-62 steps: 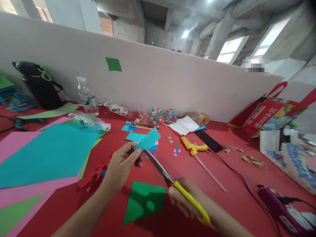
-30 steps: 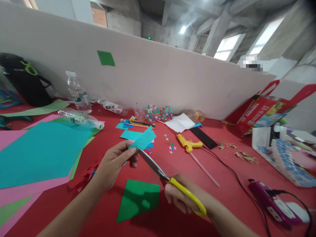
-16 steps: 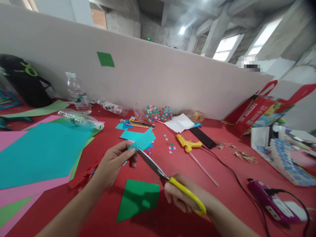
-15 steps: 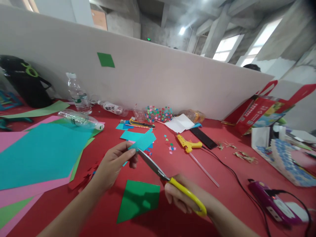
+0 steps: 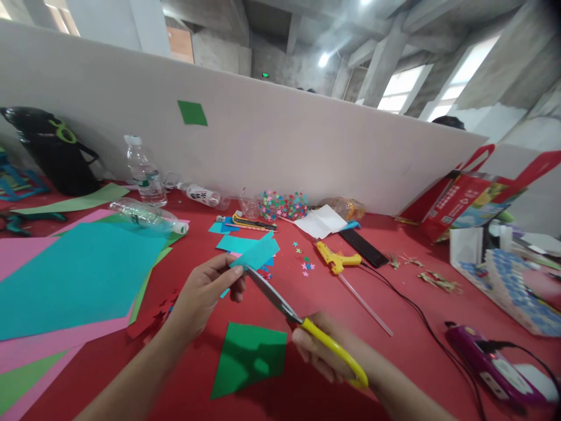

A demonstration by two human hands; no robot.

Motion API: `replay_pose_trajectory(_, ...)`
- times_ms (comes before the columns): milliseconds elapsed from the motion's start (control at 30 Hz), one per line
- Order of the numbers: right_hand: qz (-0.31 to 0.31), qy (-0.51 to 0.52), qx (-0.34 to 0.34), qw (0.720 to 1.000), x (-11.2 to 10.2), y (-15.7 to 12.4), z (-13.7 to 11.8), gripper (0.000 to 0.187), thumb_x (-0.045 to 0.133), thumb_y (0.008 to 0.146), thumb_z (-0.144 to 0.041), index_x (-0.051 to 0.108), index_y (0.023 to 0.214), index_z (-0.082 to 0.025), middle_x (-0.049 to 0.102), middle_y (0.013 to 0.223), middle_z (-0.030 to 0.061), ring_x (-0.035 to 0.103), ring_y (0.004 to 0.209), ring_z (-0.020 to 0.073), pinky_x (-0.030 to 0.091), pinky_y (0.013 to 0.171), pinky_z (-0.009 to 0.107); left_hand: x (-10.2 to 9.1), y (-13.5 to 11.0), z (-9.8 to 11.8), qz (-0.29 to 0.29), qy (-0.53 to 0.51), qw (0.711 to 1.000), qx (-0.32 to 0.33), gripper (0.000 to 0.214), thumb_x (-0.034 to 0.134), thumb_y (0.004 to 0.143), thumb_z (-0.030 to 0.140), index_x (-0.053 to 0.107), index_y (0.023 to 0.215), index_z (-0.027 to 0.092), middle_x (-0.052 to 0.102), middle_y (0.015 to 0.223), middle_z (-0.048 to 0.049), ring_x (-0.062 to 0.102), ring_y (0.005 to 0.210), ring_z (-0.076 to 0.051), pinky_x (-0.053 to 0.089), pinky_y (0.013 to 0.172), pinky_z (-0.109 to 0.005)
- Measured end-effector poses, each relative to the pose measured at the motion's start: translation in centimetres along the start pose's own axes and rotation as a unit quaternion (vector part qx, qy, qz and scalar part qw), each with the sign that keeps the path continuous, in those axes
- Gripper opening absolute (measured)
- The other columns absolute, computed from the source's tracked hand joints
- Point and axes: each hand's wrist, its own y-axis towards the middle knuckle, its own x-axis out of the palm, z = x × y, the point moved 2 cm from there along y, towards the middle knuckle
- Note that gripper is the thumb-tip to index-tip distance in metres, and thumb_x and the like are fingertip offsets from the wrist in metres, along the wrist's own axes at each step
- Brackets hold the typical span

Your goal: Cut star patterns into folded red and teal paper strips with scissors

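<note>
My left hand (image 5: 204,295) pinches a small folded teal paper piece (image 5: 256,255) between thumb and fingers, held above the red table (image 5: 412,345). In my right hand (image 5: 322,351) are yellow-handled scissors (image 5: 307,327), fingers closed through the handles. The blades point up-left and their tips meet the lower edge of the teal piece. A green paper sheet (image 5: 249,356) lies flat on the table below both hands.
Large teal, pink and green sheets (image 5: 74,275) cover the left. Plastic bottles (image 5: 144,175), a star confetti pile (image 5: 283,206), a yellow glue gun (image 5: 339,260) with black cord, a purple device (image 5: 491,365) and red boxes (image 5: 464,202) lie around. A grey partition (image 5: 284,140) runs behind.
Both hands keep their grips. The scissor blades stay at the teal piece's edge; the view shifts slightly, nothing else moves.
</note>
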Motion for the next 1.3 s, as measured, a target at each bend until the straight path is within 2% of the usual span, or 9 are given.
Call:
replay_pose_trajectory(200, 0.017, 0.011, -0.003, 1.0, 0.4, 0.5, 0.9, 0.05, 0.046, 0.082, -0.065, 0.047, 0.065, -0.019, 0.038, 0.033, -0.0099, 0.03, 0.025, 0.0049, 0.024, 0.026, 0.014, 0.9, -0.4, -0.2, 0.038, -0.07, 0.997, -0.018, 0.011, 0.065, 0.079, 0.027, 0.064, 0.074, 0.018, 0.065, 0.063, 0.001, 0.056, 0.054, -0.01, 0.044, 0.053, -0.022)
replay_pose_trajectory(467, 0.004, -0.027, 0.024, 0.999, 0.3, 0.7, 0.9, 0.054, 0.042, 0.081, -0.071, 0.046, 0.065, -0.02, 0.039, 0.034, -0.009, 0.032, 0.026, 0.0063, 0.024, 0.027, 0.016, 0.5, -0.2, -0.1, 0.054, -0.018, 0.998, -0.007, 0.012, 0.065, 0.078, 0.028, 0.061, 0.073, 0.018, 0.06, 0.057, 0.0037, 0.053, 0.05, -0.01, 0.042, 0.051, -0.022)
replay_pose_trajectory(667, 0.011, -0.036, 0.023, 0.999, 0.3, 0.6, 0.9, 0.055, 0.041, 0.08, -0.073, 0.045, 0.065, -0.02, 0.039, 0.034, -0.0087, 0.034, 0.027, 0.006, 0.025, 0.028, 0.015, 0.5, 0.0, 0.2, 0.042, -0.016, 0.999, -0.018, 0.012, 0.065, 0.077, 0.029, 0.061, 0.073, 0.018, 0.059, 0.056, 0.0039, 0.051, 0.049, -0.009, 0.041, 0.049, -0.022)
replay_pose_trajectory(900, 0.013, -0.029, 0.017, 0.999, 0.0, -0.2, 0.1, 0.06, 0.042, 0.075, -0.078, 0.048, 0.068, -0.019, 0.038, 0.035, -0.0096, 0.033, 0.029, 0.0055, 0.025, 0.031, 0.016, 0.3, -0.1, 0.0, -0.005, -0.009, 1.0, -0.026, 0.014, 0.063, 0.08, 0.027, 0.061, 0.069, 0.019, 0.059, 0.057, 0.003, 0.051, 0.051, -0.009, 0.041, 0.05, -0.021)
replay_pose_trajectory(1300, 0.045, -0.035, 0.02, 0.998, 0.4, -0.1, 0.0, 0.059, 0.042, 0.073, -0.079, 0.044, 0.064, -0.02, 0.034, 0.032, -0.0101, 0.03, 0.026, 0.0047, 0.021, 0.028, 0.015, 0.0, 0.1, -0.2, -0.007, -0.001, 1.0, -0.026, 0.015, 0.062, 0.08, 0.027, 0.06, 0.068, 0.019, 0.059, 0.055, 0.0034, 0.05, 0.049, -0.009, 0.041, 0.049, -0.021)
